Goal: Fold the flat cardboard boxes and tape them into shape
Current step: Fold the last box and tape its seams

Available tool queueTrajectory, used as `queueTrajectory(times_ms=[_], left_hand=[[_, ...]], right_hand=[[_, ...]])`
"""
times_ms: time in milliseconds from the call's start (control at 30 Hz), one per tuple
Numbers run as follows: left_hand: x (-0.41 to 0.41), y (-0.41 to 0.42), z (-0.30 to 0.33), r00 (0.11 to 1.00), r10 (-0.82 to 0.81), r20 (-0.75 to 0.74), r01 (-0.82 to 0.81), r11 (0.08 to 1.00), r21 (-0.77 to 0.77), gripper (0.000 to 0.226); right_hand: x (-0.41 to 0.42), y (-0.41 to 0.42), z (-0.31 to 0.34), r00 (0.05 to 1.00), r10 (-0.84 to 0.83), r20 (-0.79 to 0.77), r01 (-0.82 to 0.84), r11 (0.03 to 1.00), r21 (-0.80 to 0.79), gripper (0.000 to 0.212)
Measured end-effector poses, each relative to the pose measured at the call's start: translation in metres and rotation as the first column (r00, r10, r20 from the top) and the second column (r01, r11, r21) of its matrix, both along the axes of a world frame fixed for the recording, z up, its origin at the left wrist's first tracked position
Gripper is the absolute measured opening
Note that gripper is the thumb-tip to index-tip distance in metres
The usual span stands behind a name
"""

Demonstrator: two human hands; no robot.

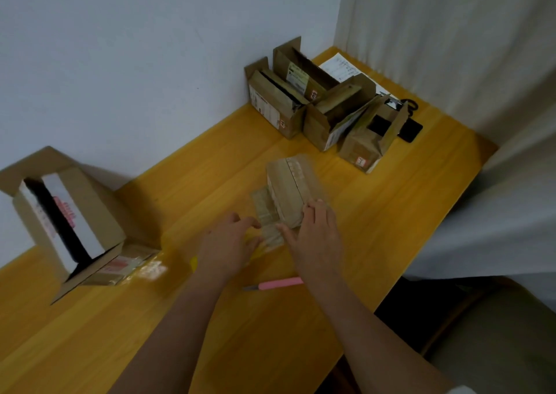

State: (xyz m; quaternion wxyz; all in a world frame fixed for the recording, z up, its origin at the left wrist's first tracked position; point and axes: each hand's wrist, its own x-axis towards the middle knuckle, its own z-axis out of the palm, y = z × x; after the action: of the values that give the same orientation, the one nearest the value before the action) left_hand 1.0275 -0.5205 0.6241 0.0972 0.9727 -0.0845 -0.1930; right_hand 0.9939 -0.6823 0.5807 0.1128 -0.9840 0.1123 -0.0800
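Observation:
A small brown cardboard box point(290, 189) lies on the yellow wooden table point(391, 213) in the middle of the view, with clear tape strips on its top and near end. My right hand point(316, 237) rests on the box's near right corner, its thumb pressing the taped flap point(270, 234). My left hand point(228, 243) is just left of that flap, fingers curled toward the tape; the blur hides whether it pinches anything. A yellowish tape roll point(195, 262) peeks out under my left wrist.
A pink utility knife point(276, 284) lies near my right forearm. Three folded open boxes point(325, 108) stand at the back by the wall, with a dark phone point(410, 130) and papers point(340, 65) behind. A larger open box point(66, 222) sits at the left. A white curtain point(496, 92) hangs on the right.

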Motion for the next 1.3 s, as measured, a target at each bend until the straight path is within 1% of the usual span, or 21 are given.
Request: queueTrajectory(times_ms=[67,167,200,267,300,333,367,400,433,500,567,633,700,800,867,933,1033,1067,1100,1200,1300], left_hand=[[0.000,-0.003,-0.001,1.000,0.001,0.007,-0.001,0.999,-0.043,0.020],[0.002,-0.005,-0.003,0.999,0.041,-0.035,-0.044,0.995,-0.090,0.018],[0.003,-0.004,-0.004,0.997,0.058,-0.050,-0.063,0.991,-0.114,0.018],[0.004,0.000,-0.004,0.992,0.090,-0.092,-0.105,0.980,-0.169,0.019],[0.003,0.001,-0.003,0.989,0.096,-0.116,-0.117,0.974,-0.191,0.019],[0.002,0.002,-0.001,0.986,0.099,-0.133,-0.125,0.970,-0.208,0.017],[0.002,0.001,0.002,0.984,0.102,-0.144,-0.132,0.967,-0.218,0.015],[0.002,0.001,0.003,0.983,0.105,-0.150,-0.137,0.964,-0.227,0.013],[0.002,0.000,0.003,0.982,0.106,-0.153,-0.141,0.960,-0.241,0.011],[0.003,-0.002,0.004,0.981,0.095,-0.167,-0.139,0.951,-0.277,0.011],[0.002,-0.003,0.003,0.978,0.069,-0.195,-0.130,0.940,-0.316,0.015],[0.004,0.001,0.000,0.973,0.076,-0.218,-0.150,0.927,-0.343,0.018],[0.007,0.005,-0.003,0.974,0.083,-0.213,-0.155,0.925,-0.348,0.017],[0.009,0.010,-0.007,0.973,0.091,-0.214,-0.160,0.930,-0.331,0.016],[0.008,0.012,-0.008,0.972,0.096,-0.217,-0.168,0.925,-0.341,0.016],[0.007,0.013,-0.008,0.974,0.087,-0.210,-0.159,0.922,-0.354,0.014],[0.007,0.012,-0.007,0.972,0.072,-0.225,-0.151,0.922,-0.356,0.016],[0.007,0.012,-0.007,0.971,0.076,-0.226,-0.154,0.924,-0.350,0.017],[0.006,0.013,-0.007,0.972,0.079,-0.221,-0.153,0.926,-0.345,0.017],[0.005,0.012,-0.006,0.974,0.096,-0.206,-0.163,0.927,-0.337,0.018],[0.006,0.011,-0.005,0.969,0.124,-0.215,-0.190,0.928,-0.321,0.016]], right_hand=[[0.000,0.003,0.000,1.000,0.002,0.013,-0.002,1.000,-0.008,0.068],[0.000,0.002,0.003,1.000,0.031,-0.006,-0.031,1.000,0.001,0.065],[0.000,-0.001,0.005,0.999,0.043,-0.014,-0.042,0.998,0.051,0.066],[-0.005,-0.012,0.013,0.999,0.046,0.019,-0.049,0.964,0.260,0.063],[-0.013,-0.019,0.016,0.995,0.047,0.091,-0.074,0.940,0.332,0.057],[-0.024,-0.025,0.017,0.978,0.057,0.203,-0.120,0.941,0.316,0.048],[-0.038,-0.029,0.015,0.950,0.083,0.301,-0.161,0.956,0.245,0.037],[-0.053,-0.031,0.008,0.933,0.124,0.337,-0.197,0.961,0.192,0.028],[-0.067,-0.030,0.000,0.940,0.169,0.296,-0.227,0.958,0.177,0.021],[-0.083,-0.024,-0.017,0.956,0.280,0.083,-0.291,0.940,0.180,0.016],[-0.087,-0.017,-0.033,0.928,0.342,-0.149,-0.305,0.926,0.225,0.034],[-0.083,-0.013,-0.044,0.889,0.351,-0.293,-0.280,0.925,0.257,0.043],[-0.081,-0.010,-0.049,0.875,0.340,-0.345,-0.277,0.935,0.220,0.037],[-0.090,-0.015,-0.063,0.908,0.263,-0.327,-0.226,0.963,0.147,0.034],[-0.103,-0.021,-0.056,0.917,0.257,-0.305,-0.209,0.961,0.182,0.030],[-0.111,-0.026,-0.033,0.902,0.244,-0.355,-0.159,0.954,0.253,0.014],[-0.124,-0.023,-0.017,0.933,0.263,-0.244,-0.183,0.934,0.306,0.021],[-0.125,-0.017,-0.010,0.946,0.268,-0.185,-0.194,0.920,0.342,0.033],[-0.124,-0.011,-0.006,0.936,0.300,-0.184,-0.231,0.919,0.320,0.045],[-0.117,0.008,0.013,0.935,0.281,-0.216,-0.262,0.958,0.113,0.068],[-0.116,0.021,0.017,0.950,0.229,-0.213,-0.218,0.973,0.074,0.071]])
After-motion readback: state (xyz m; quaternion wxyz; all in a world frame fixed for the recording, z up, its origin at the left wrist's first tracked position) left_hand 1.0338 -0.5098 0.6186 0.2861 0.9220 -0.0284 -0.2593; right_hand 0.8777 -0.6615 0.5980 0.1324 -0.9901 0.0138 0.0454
